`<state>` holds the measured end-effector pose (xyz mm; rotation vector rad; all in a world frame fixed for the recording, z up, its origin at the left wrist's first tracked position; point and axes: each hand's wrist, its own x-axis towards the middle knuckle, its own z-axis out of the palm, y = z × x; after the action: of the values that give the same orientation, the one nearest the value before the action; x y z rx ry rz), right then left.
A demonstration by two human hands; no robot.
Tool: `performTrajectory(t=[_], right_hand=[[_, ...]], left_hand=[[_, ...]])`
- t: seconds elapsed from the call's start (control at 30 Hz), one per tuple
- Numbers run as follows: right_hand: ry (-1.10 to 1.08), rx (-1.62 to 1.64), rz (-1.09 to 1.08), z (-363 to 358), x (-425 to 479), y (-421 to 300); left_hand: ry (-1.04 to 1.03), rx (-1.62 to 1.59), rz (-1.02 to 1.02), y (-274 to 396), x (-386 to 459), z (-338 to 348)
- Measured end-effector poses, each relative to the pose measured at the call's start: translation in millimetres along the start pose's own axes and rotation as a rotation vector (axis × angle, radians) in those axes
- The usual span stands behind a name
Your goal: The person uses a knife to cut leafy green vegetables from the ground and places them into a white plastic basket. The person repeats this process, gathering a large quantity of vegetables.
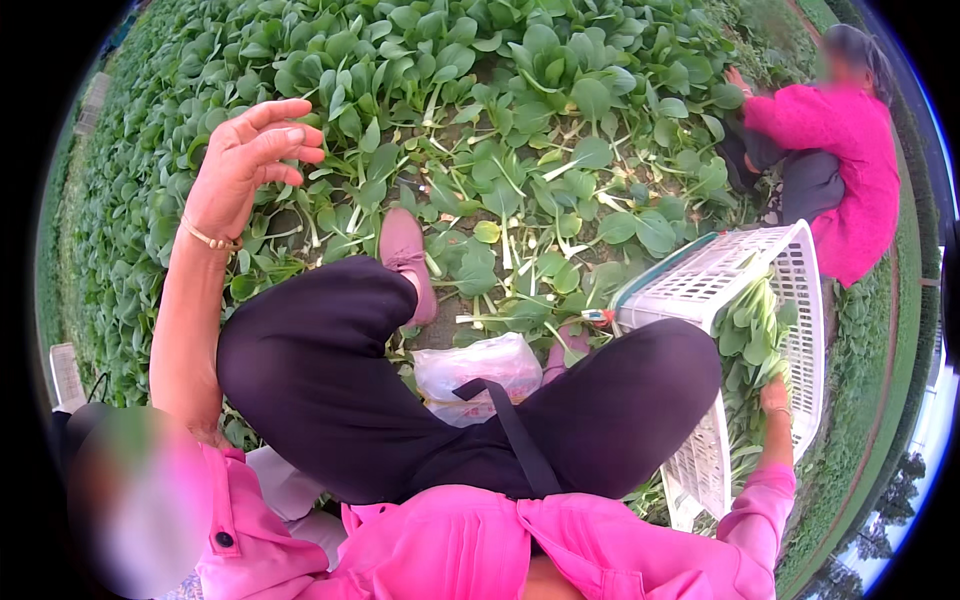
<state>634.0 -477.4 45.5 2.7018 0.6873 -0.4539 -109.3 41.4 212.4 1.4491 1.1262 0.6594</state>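
My left hand (259, 154) is raised over the leafy plants at the left, fingers apart and slightly curled, holding nothing; a bangle circles its wrist. At the right, my right hand (775, 394) reaches into a white plastic crate (806, 300) and touches a bunch of leafy greens (750, 322). The hand's fingers are partly hidden among the stems, so its grip does not show. The crate stands tilted beside my right knee. Between my legs lies a clear plastic bag (476, 371) with pinkish contents. Cut leaves and pale stalks (506, 251) lie scattered over the soil before me.
Dense rows of leafy greens (337, 60) grow ahead and to the left. A person in pink (855, 165) crouches at the upper right, one hand among the plants. Another person is close at my lower left. A pale crate (67, 375) stands at the far left.
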Motion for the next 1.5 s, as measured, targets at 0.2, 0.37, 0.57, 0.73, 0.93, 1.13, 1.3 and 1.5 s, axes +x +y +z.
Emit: performTrajectory(t=[0.2, 0.37, 0.57, 0.73, 0.93, 1.13, 1.3, 1.5], right_hand=[[0.544, -0.049, -0.548, -195.1, -65.2, -215.3], [-0.087, 0.564, -1.25, -140.5, -133.9, -532.5], [-0.171, 0.106, -1.455, 38.0, -141.4, -721.5], [0.127, 0.092, -1.342, 102.3, -142.6, -766.7], [-0.351, 0.39, -1.19, 62.2, -132.1, -754.2], [-0.982, 1.55, -0.52, 42.0, -98.4, -688.3], [-0.667, 1.9, -0.15, 46.6, -72.8, -663.2], [-0.635, 2.001, -0.005, 47.7, -30.1, -657.2]], left_hand=[[0.145, 0.103, -0.117, -69.0, 18.7, -53.4], [0.114, 0.194, -0.252, -114.8, 61.7, -42.0], [-0.372, 0.375, -0.164, -169.2, 145.9, 31.9], [-0.334, 0.41, -0.191, -224.3, 188.5, 47.6], [-0.308, 0.319, -0.186, -206.6, 231.5, 32.3], [-0.372, 0.372, 0.085, -156.9, 274.5, 88.8], [-0.498, 0.745, 0.66, -143.2, 283.5, 153.3], [-0.783, 1.227, 1.116, -128.3, 313.8, 266.7]])
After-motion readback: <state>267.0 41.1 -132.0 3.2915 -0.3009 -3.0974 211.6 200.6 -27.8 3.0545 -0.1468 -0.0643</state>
